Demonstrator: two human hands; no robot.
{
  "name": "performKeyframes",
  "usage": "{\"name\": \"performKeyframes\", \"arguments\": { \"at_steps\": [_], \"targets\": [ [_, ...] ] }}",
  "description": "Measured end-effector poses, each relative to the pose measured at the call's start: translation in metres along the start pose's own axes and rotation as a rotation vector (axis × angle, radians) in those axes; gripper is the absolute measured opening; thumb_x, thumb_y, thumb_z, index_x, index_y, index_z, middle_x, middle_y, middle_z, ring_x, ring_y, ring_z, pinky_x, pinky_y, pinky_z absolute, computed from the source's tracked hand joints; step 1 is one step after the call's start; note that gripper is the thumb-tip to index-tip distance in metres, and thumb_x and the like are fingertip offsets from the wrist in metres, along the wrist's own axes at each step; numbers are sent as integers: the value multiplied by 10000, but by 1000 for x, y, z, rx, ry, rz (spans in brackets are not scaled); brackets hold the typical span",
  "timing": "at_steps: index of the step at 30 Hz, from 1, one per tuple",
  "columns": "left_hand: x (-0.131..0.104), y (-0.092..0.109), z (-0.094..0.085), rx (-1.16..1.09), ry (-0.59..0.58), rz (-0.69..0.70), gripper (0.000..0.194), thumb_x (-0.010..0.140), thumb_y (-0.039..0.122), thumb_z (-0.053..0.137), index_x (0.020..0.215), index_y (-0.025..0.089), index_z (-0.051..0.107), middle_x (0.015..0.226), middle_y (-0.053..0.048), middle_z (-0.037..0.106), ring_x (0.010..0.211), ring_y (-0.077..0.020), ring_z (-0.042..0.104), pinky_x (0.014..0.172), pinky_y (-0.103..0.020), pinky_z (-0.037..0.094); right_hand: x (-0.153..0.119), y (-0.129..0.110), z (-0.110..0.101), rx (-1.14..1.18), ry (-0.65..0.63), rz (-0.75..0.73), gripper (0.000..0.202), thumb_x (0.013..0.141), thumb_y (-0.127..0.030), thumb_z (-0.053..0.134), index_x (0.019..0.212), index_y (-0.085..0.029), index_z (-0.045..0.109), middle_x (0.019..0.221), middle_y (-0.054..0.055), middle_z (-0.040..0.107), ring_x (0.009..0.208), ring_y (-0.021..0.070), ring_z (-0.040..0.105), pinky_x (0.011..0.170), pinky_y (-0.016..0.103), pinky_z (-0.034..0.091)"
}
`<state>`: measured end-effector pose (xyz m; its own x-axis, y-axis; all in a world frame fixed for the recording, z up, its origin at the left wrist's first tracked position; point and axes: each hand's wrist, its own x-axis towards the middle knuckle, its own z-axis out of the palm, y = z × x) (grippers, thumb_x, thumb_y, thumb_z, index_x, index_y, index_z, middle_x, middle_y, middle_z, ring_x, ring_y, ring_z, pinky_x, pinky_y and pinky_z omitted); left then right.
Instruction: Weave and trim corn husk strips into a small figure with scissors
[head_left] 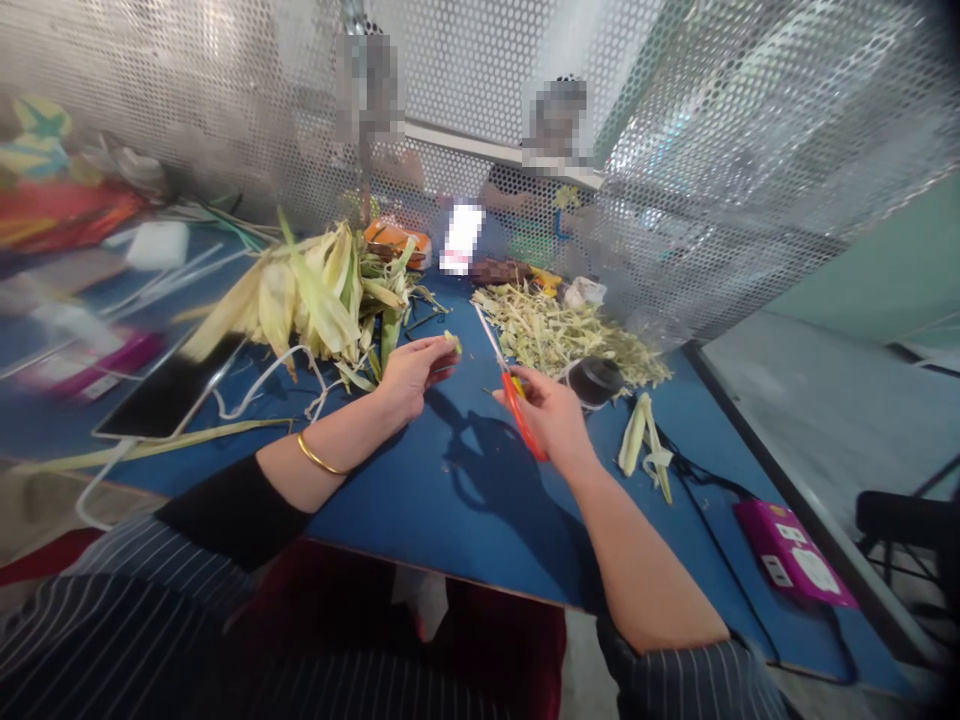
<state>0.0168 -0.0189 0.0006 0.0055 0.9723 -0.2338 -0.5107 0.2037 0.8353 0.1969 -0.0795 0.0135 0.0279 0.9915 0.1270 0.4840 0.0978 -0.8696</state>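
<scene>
Between thumb and fingers, my left hand [414,374] pinches a small pale-green piece of corn husk [453,342] above the blue table. My right hand [550,410] grips red-handled scissors [519,412], their blades pointing up and to the left, away from me. Just past the blades spreads a heap of cut husk pieces [555,325]. Beyond my left hand lies a large bundle of whole corn husks [319,290]. A dark round spool-like thing [595,380] stands right beside my right hand.
A phone [176,385] with a white cable [266,395] lies on the left. Loose husk strips [645,445] and a magenta box [796,555] are on the right. A perforated metal screen [480,90] rises behind the table [420,510]; an orange packet [397,240] sits near it.
</scene>
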Motion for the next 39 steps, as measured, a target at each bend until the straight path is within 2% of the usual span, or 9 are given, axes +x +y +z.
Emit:
{"name": "performKeyframes", "arguments": {
  "at_steps": [2, 5, 11, 19, 23, 27, 34, 36, 39],
  "targets": [
    [-2, 1, 0, 9, -32, 9, 174, 633, 211, 778, 765, 146, 684, 787, -64, 715, 734, -154, 682, 669, -258, 512, 2, 1, -5, 0, -28, 11, 538, 700, -486, 689, 1129, -176, 592, 702, -9, 580, 580, 137, 516, 564, 274, 449],
    [-4, 2, 1, 40, -78, 32, 183, 662, 236, 759, 804, 149, 684, 852, -83, 727, 758, -166, 694, 673, -257, 510, 2, -1, -14, -133, -102, -43, 561, 690, -463, 711, 1165, -203, 564, 764, -3, 589, 638, 148, 538, 631, 294, 466],
    [-3, 4, 2, 87, -115, 125, 210, 654, 254, 762, 805, 129, 687, 747, -59, 711, 664, -138, 678, 698, -272, 517, -1, -11, -25, -292, -160, -71, 551, 669, -401, 739, 1167, -221, 586, 902, 35, 658, 774, 199, 616, 743, 346, 485],
    [-3, 7, 4, 120, -117, 166, 144, 615, 185, 762, 726, 120, 695, 663, -17, 676, 579, -109, 635, 692, -276, 523, -3, -13, -25, -317, -166, -96, 484, 676, -347, 719, 1136, -241, 612, 1008, 33, 687, 859, 216, 639, 751, 330, 496],
    [-3, 8, 4, 175, -132, 178, 145, 603, 190, 769, 712, 115, 709, 668, -29, 680, 580, -109, 623, 686, -276, 517, -3, -13, -25, -298, -163, -129, 393, 716, -284, 674, 1105, -248, 631, 1047, 31, 685, 906, 228, 653, 741, 316, 501],
    [-3, 10, 3, 253, -144, 170, 170, 584, 206, 784, 710, 109, 723, 664, -44, 685, 562, -113, 614, 650, -270, 505, -3, -11, -27, -242, -185, -120, 339, 742, -229, 631, 1080, -257, 646, 1031, 18, 692, 872, 229, 685, 732, 320, 512],
    [0, 15, 1, 338, -172, 180, 144, 582, 214, 785, 678, 126, 721, 643, -41, 686, 550, -113, 606, 605, -254, 505, -3, -8, -34, -125, -245, -35, 359, 754, -343, 656, 1095, -231, 659, 928, 28, 724, 807, 256, 705, 713, 347, 517],
    [1, 15, 0, 356, -168, 166, 159, 586, 227, 793, 692, 133, 722, 635, -42, 682, 549, -110, 603, 586, -243, 497, -1, -5, -36, -155, -216, -46, 387, 744, -404, 670, 1083, -216, 667, 892, 33, 727, 812, 259, 695, 715, 343, 510],
    [2, 14, -1, 336, -150, 132, 190, 597, 247, 800, 732, 145, 715, 671, -42, 688, 568, -105, 605, 572, -227, 481, 4, 1, -35, -267, -76, -66, 427, 752, -455, 651, 1089, -193, 658, 897, 55, 719, 820, 254, 675, 709, 333, 497]
  ]
}}
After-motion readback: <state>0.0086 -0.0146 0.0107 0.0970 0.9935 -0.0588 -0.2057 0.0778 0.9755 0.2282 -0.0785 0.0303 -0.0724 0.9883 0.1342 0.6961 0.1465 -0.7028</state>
